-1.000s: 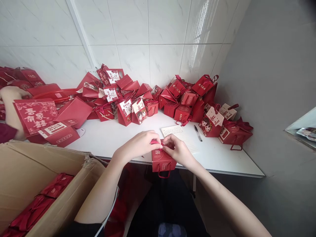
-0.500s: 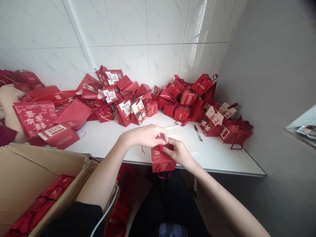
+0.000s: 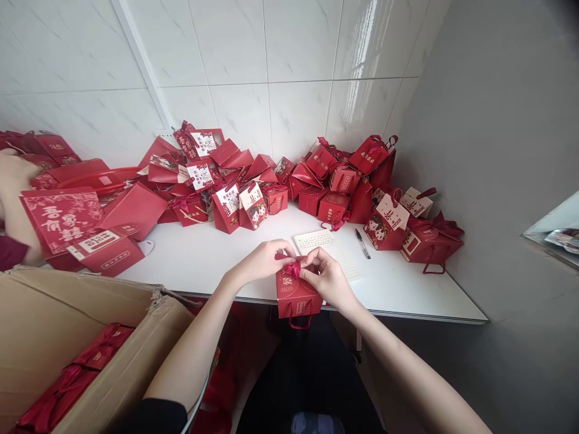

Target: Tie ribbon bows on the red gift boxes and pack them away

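Note:
A red gift box (image 3: 298,295) with a twisted cord handle sits at the table's front edge, its front overhanging slightly. On its top lies a red ribbon (image 3: 294,268), gathered into a bow or knot. My left hand (image 3: 266,260) pinches the ribbon from the left side. From the right, my right hand (image 3: 326,274) grips it between thumb and fingers. Both hands are close together above the box. Behind them a sheet of lined paper (image 3: 323,240) with writing lies flat, partly covered by my right hand.
Many red gift boxes (image 3: 332,205) are piled along the tiled wall. A pen (image 3: 362,243) lies right of the paper. At lower left stands an open cardboard carton (image 3: 149,337) holding ribboned red boxes (image 3: 72,386). Another person's arm (image 3: 15,205) reaches in at the far left.
My left hand has lowered and moved left, drawing the ribbon outward, so the knot now shows more clearly. The other person's hand at the left has shifted slightly.

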`<state>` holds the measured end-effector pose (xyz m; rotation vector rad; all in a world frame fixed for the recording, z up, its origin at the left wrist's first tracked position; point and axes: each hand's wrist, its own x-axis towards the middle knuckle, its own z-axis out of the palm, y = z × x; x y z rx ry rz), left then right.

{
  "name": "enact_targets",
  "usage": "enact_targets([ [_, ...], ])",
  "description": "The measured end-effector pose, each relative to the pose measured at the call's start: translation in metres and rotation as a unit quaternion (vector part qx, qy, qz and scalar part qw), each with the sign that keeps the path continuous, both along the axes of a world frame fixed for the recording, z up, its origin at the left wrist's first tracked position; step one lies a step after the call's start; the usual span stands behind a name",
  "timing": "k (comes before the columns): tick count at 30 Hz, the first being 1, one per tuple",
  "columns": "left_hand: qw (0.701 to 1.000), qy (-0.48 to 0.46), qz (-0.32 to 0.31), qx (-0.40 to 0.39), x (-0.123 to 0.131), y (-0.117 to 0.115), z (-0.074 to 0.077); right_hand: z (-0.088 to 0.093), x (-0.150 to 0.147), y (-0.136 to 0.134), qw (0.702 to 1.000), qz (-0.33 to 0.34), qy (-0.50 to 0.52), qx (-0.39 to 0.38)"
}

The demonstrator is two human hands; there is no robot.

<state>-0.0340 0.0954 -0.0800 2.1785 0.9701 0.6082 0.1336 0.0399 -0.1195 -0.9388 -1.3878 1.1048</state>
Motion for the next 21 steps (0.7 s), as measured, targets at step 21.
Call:
enact_targets([
  [21,0.980,-0.173,0.096,0.019,0.012,-0.044,-0.038,0.007,0.005,-0.004,0.991,-0.046,-0.117,0.040],
])
